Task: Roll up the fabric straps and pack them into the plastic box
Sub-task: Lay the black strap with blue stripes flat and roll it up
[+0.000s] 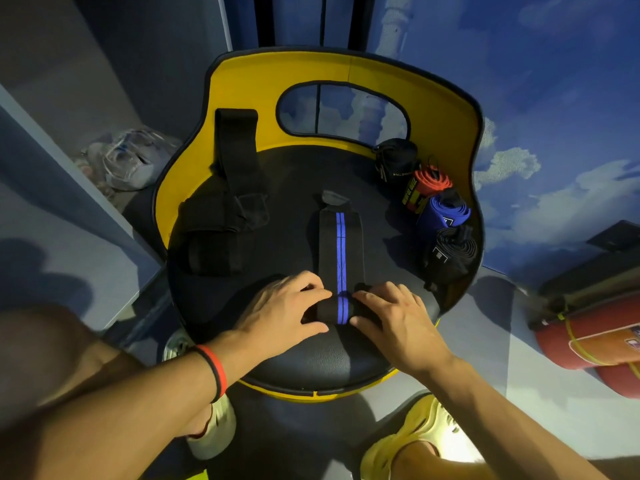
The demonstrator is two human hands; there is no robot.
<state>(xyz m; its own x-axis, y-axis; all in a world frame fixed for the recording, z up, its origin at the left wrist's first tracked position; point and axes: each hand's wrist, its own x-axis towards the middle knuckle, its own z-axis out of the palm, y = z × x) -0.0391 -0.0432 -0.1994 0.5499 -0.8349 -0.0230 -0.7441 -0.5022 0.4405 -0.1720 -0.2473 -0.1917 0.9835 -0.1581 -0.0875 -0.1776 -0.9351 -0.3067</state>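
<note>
A chair with a round black padded seat (322, 358) and a yellow backrest (242, 88) edged in black, the backrest pierced by an oval opening (343, 112). Left of the chair, a crumpled clear plastic bag (128, 161) lies on the floor in the corner. At the right edge, a red roll (588, 337) bound by a yellow cord (576, 341). Behind, a wall painted with sky and clouds (540, 98).
</note>
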